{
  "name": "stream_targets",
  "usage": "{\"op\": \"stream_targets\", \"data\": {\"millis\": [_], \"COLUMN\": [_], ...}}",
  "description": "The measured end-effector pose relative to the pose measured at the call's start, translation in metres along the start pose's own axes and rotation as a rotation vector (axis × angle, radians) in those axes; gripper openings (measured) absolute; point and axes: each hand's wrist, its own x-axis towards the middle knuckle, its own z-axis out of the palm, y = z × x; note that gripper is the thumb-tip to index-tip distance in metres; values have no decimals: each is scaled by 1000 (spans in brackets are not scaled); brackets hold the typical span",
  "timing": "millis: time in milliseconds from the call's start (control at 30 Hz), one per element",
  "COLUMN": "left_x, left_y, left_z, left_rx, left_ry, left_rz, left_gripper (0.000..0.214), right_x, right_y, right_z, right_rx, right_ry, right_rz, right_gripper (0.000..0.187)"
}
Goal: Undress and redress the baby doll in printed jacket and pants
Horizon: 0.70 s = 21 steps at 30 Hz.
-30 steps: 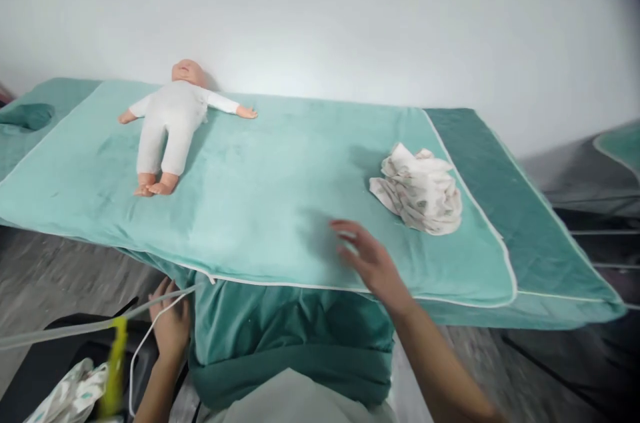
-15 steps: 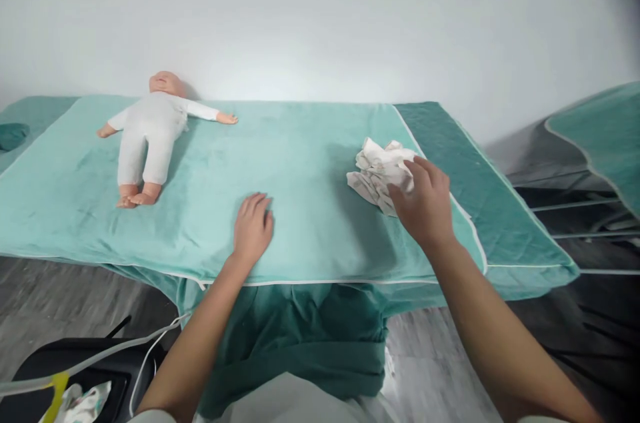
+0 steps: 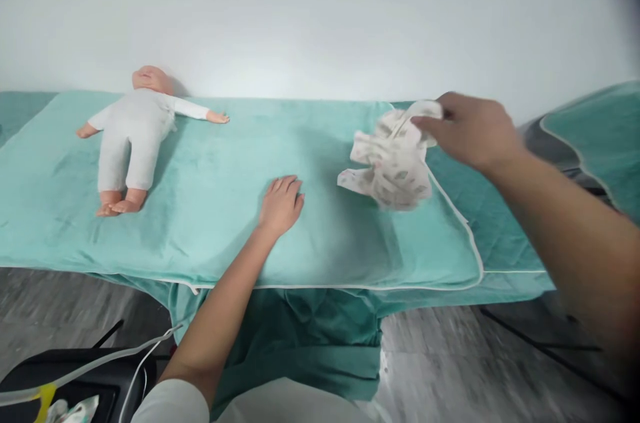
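Observation:
My right hand (image 3: 470, 129) pinches the upper edge of a crumpled white cloth (image 3: 400, 166) with a small coloured print. The cloth hangs in loose folds above the right part of the green bed cover (image 3: 240, 149), and its exact shape is hard to make out. Flat on the cover, fingers stretched out, lies my left hand (image 3: 283, 206), holding nothing. At the far left a baby doll (image 3: 133, 129) in a white cloth body lies on its back with arms spread and bare feet towards me.
A white wall (image 3: 300, 16) rises behind the bed. At lower left, a black seat or case (image 3: 85, 376) bears some printed cloth, with a pale tube (image 3: 100, 366) running across it. Another green-covered piece (image 3: 600, 136) stands at the right.
My right hand has lifted the cloth, moving up and to the right, and the cloth has partly unfolded. In view, my left hand sits further right; the doll appears shifted slightly left.

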Motion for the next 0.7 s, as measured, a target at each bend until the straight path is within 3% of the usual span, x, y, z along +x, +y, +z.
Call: {"op": "stream_targets", "data": {"millis": [67, 167, 300, 400, 500, 633, 700], "left_x": [0, -2, -5, -7, -14, -42, -68], "left_y": [0, 0, -4, -8, -5, 9, 8], "left_z": [1, 2, 5, 9, 8, -5, -14], "left_rx": [-29, -129, -448, -709, -828, -842, -791], "left_ry": [29, 60, 145, 245, 229, 193, 273], "left_rz": [6, 15, -41, -97, -112, -88, -96], "left_gripper": [40, 41, 43, 55, 66, 33, 27], "right_x": [1, -6, -32, -64, -97, -127, -134], "right_y": [2, -4, -35, -69, -99, -113, -107], "right_z": [-12, -13, 6, 21, 40, 78, 100], "right_rx": [226, 578, 822, 783, 721, 416, 241], "right_ry": [134, 242, 161, 60, -32, -210, -178], "right_rz": [6, -35, -193, -355, -591, -839, -841], "right_gripper": [25, 33, 33, 32, 24, 28, 39]}}
